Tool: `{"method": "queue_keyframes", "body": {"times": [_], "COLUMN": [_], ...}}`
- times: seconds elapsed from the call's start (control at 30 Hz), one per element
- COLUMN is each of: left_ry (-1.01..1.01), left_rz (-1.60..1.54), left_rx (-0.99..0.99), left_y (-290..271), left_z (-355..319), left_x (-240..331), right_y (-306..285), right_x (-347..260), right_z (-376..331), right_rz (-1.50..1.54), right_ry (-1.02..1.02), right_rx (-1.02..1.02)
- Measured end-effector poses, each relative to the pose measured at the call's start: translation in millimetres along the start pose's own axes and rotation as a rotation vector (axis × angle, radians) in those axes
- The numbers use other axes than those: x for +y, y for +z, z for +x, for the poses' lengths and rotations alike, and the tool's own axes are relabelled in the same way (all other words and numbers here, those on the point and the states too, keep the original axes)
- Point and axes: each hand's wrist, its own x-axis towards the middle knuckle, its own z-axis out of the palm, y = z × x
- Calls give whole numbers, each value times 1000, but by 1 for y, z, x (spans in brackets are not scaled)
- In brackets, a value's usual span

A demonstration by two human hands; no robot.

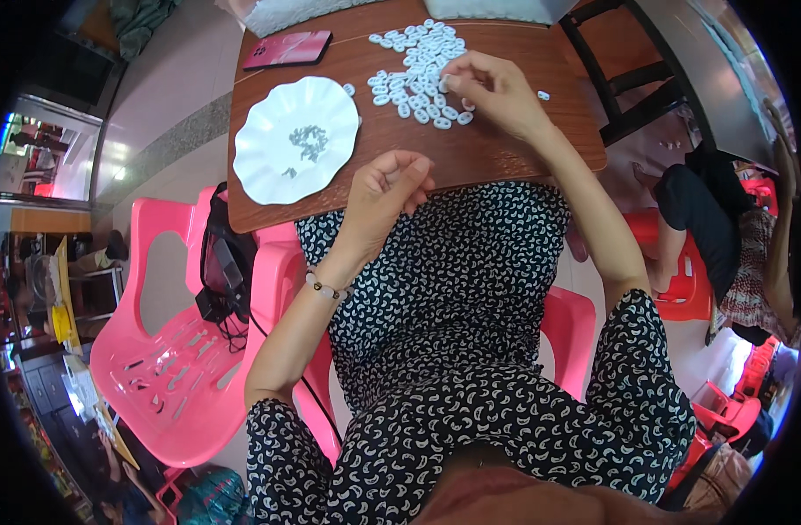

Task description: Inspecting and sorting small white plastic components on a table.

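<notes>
From up here I see the brown wooden worktop [505, 149] first, its far edge cut off by the top of the picture, where a pale woven thing [295, 12] and a grey-white flat thing [496, 9] show only as slivers; I cannot tell what either is. To the left stands a pink plastic chair [168, 367] with a black bag and cords [225, 267] draped on its arm. At the right rim another person [733, 236] sits bent and squeezed by the lens, hard to make out.

On the worktop's left half lies a white scalloped plate [269, 179] with a small cluster of grey bits [308, 140] in it, too small for me to name. Beyond it lies a red phone [288, 49], flat, near the far corner.

A heap of small white oval rings [418, 66] spreads over the middle of the worktop, a few strays beside it.

My right hand [496, 92] rests at the heap's right edge, fingertips pinched on one white piece. My left hand [384, 188] hovers at the near edge of the worktop, fingers curled loosely together; whether anything sits inside them I cannot tell. A bead bracelet [326, 287] circles that wrist.
</notes>
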Motion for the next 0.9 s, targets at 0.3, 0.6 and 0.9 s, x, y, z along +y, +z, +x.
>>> {"method": "queue_keyframes", "body": {"times": [0.3, 0.6, 0.9], "left_ry": [259, 207, 21], "left_rz": [424, 1292, 1360], "left_rx": [295, 462, 331], "left_y": [-62, -144, -130], "left_z": [-11, -29, -5], "left_x": [39, 59, 62], "right_y": [-1, 17, 32], "right_x": [2, -4, -6], "right_z": [-42, -62, -65], "right_rz": [12, -310, -192], "right_ry": [39, -36, -62], "right_rx": [8, 108, 146]}}
